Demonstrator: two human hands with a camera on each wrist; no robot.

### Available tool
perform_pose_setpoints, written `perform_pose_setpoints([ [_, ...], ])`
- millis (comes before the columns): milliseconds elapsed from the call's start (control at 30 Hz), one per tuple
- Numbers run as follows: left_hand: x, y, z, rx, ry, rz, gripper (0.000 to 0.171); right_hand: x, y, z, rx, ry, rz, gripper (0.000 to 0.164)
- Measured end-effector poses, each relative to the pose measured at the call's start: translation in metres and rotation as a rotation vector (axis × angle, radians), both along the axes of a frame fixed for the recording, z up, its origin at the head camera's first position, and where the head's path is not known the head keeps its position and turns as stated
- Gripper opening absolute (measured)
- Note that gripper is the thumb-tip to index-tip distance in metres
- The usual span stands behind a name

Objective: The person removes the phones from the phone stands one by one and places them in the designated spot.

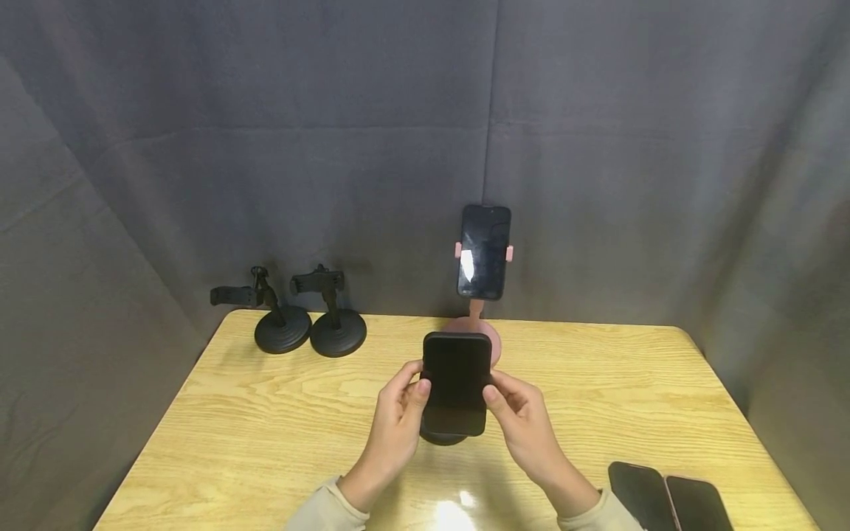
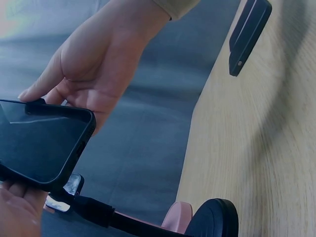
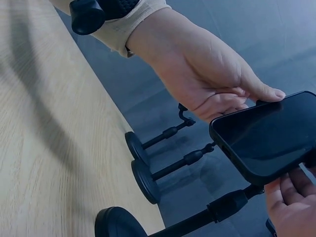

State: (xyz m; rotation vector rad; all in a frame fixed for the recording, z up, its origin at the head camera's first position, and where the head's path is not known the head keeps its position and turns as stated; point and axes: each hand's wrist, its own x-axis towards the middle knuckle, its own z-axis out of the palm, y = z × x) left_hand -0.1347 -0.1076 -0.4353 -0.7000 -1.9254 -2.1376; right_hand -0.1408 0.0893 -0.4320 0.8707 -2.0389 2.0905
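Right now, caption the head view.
Left hand and right hand hold a black phone; behind, a pink stand grips another phone.

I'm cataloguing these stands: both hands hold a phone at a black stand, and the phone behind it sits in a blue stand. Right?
No: the phone behind sits in a pink stand, not blue, as the head view shows. The left hand and right hand hold the front phone at a black stand.
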Motion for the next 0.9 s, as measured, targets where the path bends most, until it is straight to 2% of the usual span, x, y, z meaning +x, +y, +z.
perform_pose_setpoints([
  [267, 0.001, 0.000, 0.001, 0.017, -0.022, -0.008, 0.029, 0.003, 0.002, 0.005, 0.047, -0.033, -0.041, 0.029],
  [500, 0.001, 0.000, 0.001, 0.027, -0.023, -0.011, 0.029, 0.001, 0.005, 0.014, 0.105, 0.007, -0.082, 0.028],
  [900, 0.001, 0.000, 0.001, 0.018, -0.035, 0.004, 0.028, -0.009, 0.000, 0.043, 0.060, 0.062, -0.168, 0.026],
])
